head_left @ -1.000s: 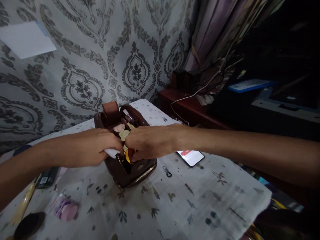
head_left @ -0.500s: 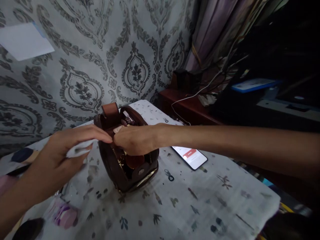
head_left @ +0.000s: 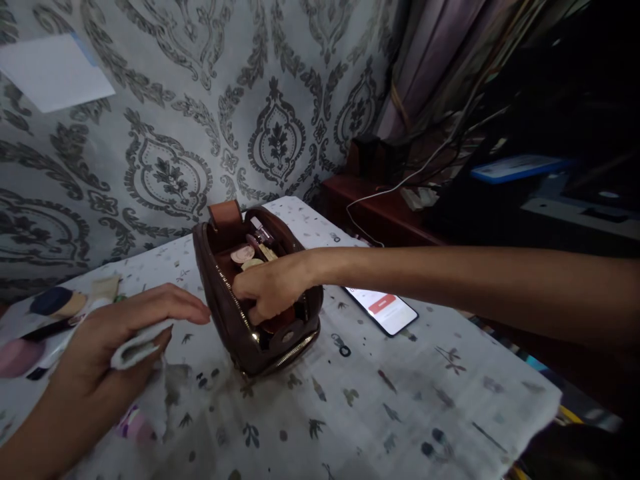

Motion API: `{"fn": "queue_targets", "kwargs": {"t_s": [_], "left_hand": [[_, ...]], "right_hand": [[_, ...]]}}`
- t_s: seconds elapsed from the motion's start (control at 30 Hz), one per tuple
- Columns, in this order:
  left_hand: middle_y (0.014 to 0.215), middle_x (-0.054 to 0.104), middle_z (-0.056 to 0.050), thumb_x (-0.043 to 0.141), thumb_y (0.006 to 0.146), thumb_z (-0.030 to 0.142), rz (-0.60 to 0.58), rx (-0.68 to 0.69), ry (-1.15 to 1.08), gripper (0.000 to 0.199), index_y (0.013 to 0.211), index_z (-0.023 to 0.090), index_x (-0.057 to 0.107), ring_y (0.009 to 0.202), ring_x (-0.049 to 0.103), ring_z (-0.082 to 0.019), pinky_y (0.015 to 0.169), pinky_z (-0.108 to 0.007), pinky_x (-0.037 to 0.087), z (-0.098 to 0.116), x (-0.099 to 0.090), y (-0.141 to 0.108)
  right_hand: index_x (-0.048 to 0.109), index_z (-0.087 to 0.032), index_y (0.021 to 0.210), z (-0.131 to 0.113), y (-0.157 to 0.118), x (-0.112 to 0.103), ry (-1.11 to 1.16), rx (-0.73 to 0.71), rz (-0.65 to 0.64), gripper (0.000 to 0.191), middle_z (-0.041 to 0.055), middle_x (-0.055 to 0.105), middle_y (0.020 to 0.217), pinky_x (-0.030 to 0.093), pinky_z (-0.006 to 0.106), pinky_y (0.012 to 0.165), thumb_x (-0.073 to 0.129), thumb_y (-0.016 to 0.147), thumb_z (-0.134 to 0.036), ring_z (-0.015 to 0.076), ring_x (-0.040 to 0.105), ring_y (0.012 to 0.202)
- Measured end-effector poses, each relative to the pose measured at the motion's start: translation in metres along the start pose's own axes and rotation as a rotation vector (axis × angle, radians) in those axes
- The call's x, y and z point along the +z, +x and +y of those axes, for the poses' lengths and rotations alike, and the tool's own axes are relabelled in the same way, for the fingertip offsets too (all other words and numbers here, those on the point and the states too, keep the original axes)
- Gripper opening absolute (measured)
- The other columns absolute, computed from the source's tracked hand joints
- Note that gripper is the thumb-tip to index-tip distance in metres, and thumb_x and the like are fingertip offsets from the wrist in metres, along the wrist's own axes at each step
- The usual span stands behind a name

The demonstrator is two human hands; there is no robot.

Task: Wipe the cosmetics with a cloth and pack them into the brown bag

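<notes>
My left hand [head_left: 120, 340] is to the left of the bag, fingers bent around a crumpled white cloth [head_left: 137, 348] with grey stains on its hanging part. A dark brown toiletry bag [head_left: 220, 300] stands unzipped on the table, its tan strap [head_left: 225, 217] upright at the back. My right hand [head_left: 273, 287] reaches down into it, fingers curled; the fingertips and whatever they grip are hidden. Inside the bag, a round pinkish compact [head_left: 243, 254] and a small clear-capped tube [head_left: 261, 231] lie beyond the hand.
A lit phone [head_left: 387, 310] lies right of the bag, under my forearm. At left are a dark-capped bottle [head_left: 57, 302], a pink item [head_left: 20, 359] and a pink-purple container [head_left: 136, 425]. A white cable [head_left: 400, 188] runs behind the patterned tablecloth [head_left: 380, 407].
My right hand has shifted slightly toward the bag's near side, uncovering the compact. My left hand has drawn back from the bag's rim and lowered, with the cloth still in it.
</notes>
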State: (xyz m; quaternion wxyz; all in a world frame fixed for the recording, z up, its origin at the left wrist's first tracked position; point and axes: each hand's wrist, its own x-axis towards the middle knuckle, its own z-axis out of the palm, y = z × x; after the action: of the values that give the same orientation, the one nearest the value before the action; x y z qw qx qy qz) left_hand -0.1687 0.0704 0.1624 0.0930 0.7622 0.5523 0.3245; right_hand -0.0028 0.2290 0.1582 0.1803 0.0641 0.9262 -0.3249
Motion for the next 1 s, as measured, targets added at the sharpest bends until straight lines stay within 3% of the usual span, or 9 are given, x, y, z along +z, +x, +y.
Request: {"fn": "queue_targets", "kwargs": {"t_s": [0.17,0.33,0.6,1.0], "left_hand": [[0.106,0.072,0.003,0.046,0.089,0.019,-0.082,0.088,0.089,0.031,0.108,0.035,0.063,0.096,0.068,-0.017,0.083,-0.027,0.053,0.000,0.003,-0.003],[0.114,0.070,-0.001,0.046,0.086,0.016,-0.087,0.176,0.215,0.034,0.112,0.032,0.063,0.102,0.068,-0.021,0.087,-0.029,0.055,0.014,0.006,0.009],[0.104,0.069,-0.003,0.042,0.079,0.006,-0.061,0.279,0.244,0.038,0.105,0.027,0.060,0.097,0.067,-0.020,0.084,-0.029,0.054,0.017,0.012,0.034],[0.104,0.066,-0.004,0.043,0.076,0.002,-0.077,0.282,0.269,0.040,0.106,0.024,0.059,0.096,0.065,-0.019,0.082,-0.027,0.050,0.009,0.015,0.023]], "right_hand": [[0.068,-0.009,0.097,0.004,-0.002,0.003,0.076,-0.008,0.007,0.016,-0.0023,0.063,0.072,0.045,0.022,0.063,0.060,0.083,-0.011,0.0140,0.061,0.071],[0.071,-0.006,0.097,0.008,-0.003,0.004,0.177,-0.048,-0.065,0.026,-0.0010,0.068,0.076,0.046,0.024,0.065,0.075,0.074,-0.018,0.0146,0.062,0.071],[0.070,-0.006,0.098,0.001,-0.008,0.003,-0.147,-0.044,-0.079,0.031,-0.0004,0.064,0.076,0.042,0.024,0.063,0.076,0.071,-0.019,0.0159,0.059,0.073],[0.069,-0.003,0.101,-0.027,-0.010,0.001,-0.428,0.000,-0.047,0.035,0.0071,0.068,0.092,0.044,0.026,0.073,0.077,0.073,-0.022,0.0195,0.061,0.087]]}}
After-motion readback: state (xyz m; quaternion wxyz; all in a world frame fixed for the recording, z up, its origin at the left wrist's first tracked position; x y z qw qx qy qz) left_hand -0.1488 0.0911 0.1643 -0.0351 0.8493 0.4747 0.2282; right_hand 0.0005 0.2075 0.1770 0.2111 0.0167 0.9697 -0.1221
